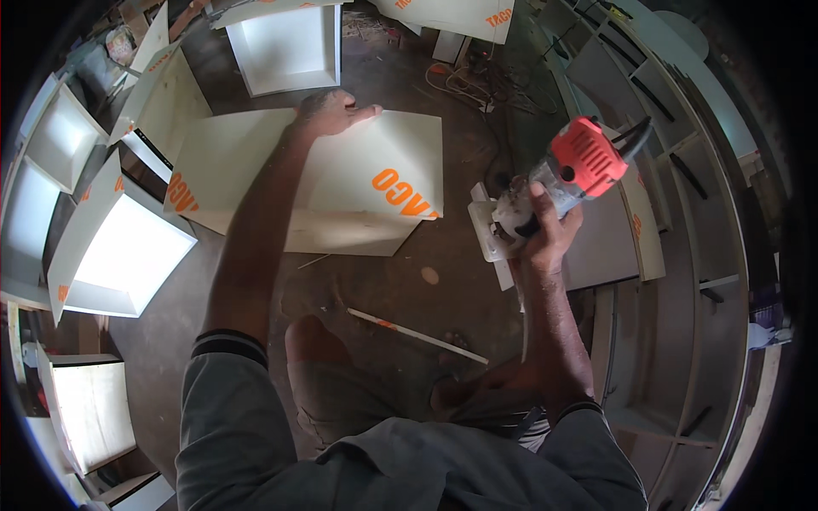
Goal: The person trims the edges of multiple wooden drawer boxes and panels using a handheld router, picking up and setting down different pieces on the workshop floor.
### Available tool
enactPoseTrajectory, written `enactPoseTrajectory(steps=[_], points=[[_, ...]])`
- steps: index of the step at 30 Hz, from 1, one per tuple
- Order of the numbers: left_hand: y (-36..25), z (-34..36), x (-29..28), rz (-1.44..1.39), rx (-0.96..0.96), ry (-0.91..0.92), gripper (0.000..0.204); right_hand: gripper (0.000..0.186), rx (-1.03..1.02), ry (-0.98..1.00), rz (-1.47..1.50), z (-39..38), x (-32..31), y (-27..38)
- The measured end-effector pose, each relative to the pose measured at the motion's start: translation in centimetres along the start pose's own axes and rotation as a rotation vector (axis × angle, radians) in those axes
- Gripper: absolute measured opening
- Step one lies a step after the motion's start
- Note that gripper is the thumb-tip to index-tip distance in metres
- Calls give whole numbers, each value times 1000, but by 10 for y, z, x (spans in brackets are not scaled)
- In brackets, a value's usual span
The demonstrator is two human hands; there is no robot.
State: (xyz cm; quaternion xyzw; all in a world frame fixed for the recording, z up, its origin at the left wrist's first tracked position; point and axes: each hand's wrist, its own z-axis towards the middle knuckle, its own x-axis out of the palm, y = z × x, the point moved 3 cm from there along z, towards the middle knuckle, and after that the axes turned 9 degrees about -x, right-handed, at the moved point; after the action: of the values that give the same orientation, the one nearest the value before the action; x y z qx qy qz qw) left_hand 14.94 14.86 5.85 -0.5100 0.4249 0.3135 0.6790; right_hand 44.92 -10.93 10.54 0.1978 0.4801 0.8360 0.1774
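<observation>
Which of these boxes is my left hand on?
The large pale box in the middle, with orange print on top; your left hand rests at its far edge. The open white boxes sit away from that hand.

The left grip [336, 115] rests on the far edge of a pale, orange-lettered wooden box [341, 170] while the right grip [552, 228] holds a red-topped trim router [586, 157] to its right, with a thin strip [417, 336] and tangled cables [487, 104] on the floor [366, 281] and a white-lined open drawer [285, 53] beyond.

Wide fisheye head cam looks dn to flr [362, 283].
</observation>
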Motion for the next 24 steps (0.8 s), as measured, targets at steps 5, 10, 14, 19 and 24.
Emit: enactPoseTrajectory(steps=[5, 10, 14, 19, 24], points=[[-29, 13, 21, 72, -108, -32, 82, 45, -50, -77, 3, -6, 9, 4], [-53, 18, 22, 96, -181, 64, 90, 47, -30, -81, -33, -5, 11, 10], [-69, 14, 22, 113, -187, 67, 92, 48, -38, -53, -58, -4, 9, 12], [-80, 19, 27, 58, -120, -22, 90, 49, -98, 2, -104, 0, 9, 6], [-84, 22, 31, 50, -137, 18, 90, 49, -194, 9, -105, -2, 4, 0]])
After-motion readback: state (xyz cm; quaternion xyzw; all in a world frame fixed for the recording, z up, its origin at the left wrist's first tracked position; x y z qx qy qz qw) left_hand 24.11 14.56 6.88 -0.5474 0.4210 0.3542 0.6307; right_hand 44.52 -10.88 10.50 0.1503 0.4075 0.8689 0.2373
